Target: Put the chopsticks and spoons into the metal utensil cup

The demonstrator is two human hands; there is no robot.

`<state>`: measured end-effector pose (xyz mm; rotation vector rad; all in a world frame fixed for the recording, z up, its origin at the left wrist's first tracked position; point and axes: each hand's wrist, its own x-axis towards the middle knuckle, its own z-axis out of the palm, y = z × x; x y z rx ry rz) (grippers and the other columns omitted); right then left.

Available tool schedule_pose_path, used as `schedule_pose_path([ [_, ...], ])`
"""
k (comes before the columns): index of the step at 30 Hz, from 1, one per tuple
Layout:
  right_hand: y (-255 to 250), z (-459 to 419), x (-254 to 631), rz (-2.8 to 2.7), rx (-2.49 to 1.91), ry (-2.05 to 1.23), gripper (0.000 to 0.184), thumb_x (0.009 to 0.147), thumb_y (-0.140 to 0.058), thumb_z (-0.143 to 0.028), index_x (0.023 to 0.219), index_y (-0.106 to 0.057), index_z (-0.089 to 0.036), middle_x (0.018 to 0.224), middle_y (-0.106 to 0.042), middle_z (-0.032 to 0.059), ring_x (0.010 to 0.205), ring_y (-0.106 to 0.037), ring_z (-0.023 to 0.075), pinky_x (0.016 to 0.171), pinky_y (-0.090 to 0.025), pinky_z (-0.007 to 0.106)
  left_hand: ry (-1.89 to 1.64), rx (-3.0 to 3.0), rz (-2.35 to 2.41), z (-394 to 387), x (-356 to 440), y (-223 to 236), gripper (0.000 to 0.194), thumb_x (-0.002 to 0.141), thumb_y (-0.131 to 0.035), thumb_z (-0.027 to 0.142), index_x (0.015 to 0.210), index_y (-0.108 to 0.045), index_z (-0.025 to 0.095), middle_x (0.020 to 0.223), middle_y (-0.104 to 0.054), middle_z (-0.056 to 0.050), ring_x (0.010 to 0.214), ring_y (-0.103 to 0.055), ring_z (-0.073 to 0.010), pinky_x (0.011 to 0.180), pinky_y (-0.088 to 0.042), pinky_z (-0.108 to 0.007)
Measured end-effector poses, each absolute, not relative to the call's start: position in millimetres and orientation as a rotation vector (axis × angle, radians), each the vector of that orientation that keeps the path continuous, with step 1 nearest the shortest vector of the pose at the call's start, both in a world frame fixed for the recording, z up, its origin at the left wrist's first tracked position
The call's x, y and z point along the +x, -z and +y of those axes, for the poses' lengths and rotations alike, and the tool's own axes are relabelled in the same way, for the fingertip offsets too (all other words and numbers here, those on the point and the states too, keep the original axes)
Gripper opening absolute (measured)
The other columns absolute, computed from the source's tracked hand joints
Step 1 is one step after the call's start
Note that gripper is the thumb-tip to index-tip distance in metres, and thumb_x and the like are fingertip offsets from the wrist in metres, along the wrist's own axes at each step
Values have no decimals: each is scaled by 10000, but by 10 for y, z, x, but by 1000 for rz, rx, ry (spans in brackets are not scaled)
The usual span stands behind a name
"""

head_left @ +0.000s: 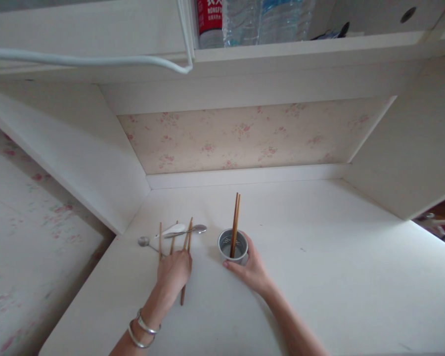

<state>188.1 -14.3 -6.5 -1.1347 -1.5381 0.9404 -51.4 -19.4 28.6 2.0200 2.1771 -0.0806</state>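
My right hand (252, 269) is wrapped around the right side of a grey utensil cup (225, 241), which stands on the white tabletop. Two wooden chopsticks (236, 217) lean upright inside the cup. To the left, my left hand (175, 269) has its fingers curled down over several loose wooden chopsticks (190, 233) and appears closed on some of them; its fingertips are hidden. Around these chopsticks lie a metal spoon (199, 229), a white spoon (176, 229) and another metal spoon (144, 241), whose handle runs toward my left hand.
The tabletop (319, 277) is bounded by a left side panel (77, 148), a right side panel (404, 148) and floral wallpaper (241, 138) at the back. Overhead, a shelf (300, 52) holds plastic bottles (241, 22), and a white cable (96, 60) hangs along it.
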Motion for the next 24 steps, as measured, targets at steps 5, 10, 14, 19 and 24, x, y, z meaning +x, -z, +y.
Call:
schedule_pose_path([
  [5,61,-155,1868,-1524,-1122,-950,843,637,-831,-339,1349,-383,-296,1328,-542,89,1240,-491,306,1062,-361,520,-128,1850,1900,-139,-521,-351,378,892,-353,339,723,-641,162,769,-692,-114,767,-656,-236,667,-427,-305],
  [10,43,-158,1864,-1521,-1113,-958,835,645,-827,-349,1350,-383,-293,1324,-548,83,1229,-502,301,1052,-378,504,-405,1421,1493,-188,-476,-489,390,857,-416,489,671,-553,175,549,-472,34,485,-422,-108,464,-258,-223],
  [14,30,-168,1866,-1524,-1094,-954,815,653,-822,-362,1344,-396,-289,1318,-551,88,1222,-509,307,1046,-385,509,-437,1261,1345,-267,-429,-709,387,823,-489,526,681,-542,170,540,-431,55,469,-374,-84,444,-243,-207],
  [19,30,-168,1873,-1525,-1118,-963,838,640,-830,-343,1352,-391,-288,1333,-541,89,1239,-493,308,1054,-370,519,-720,1302,1246,-212,-360,-1120,352,856,-493,473,733,-603,161,593,-569,9,545,-499,-107,507,-365,-212],
  [24,3,-167,1874,-1507,-1086,-1011,817,647,-824,-329,1345,-401,-286,1328,-549,88,1235,-500,309,1057,-369,529,-1014,1363,1214,8,-192,-1340,322,841,-553,451,815,-649,145,679,-658,-40,611,-585,-144,523,-425,-230],
])
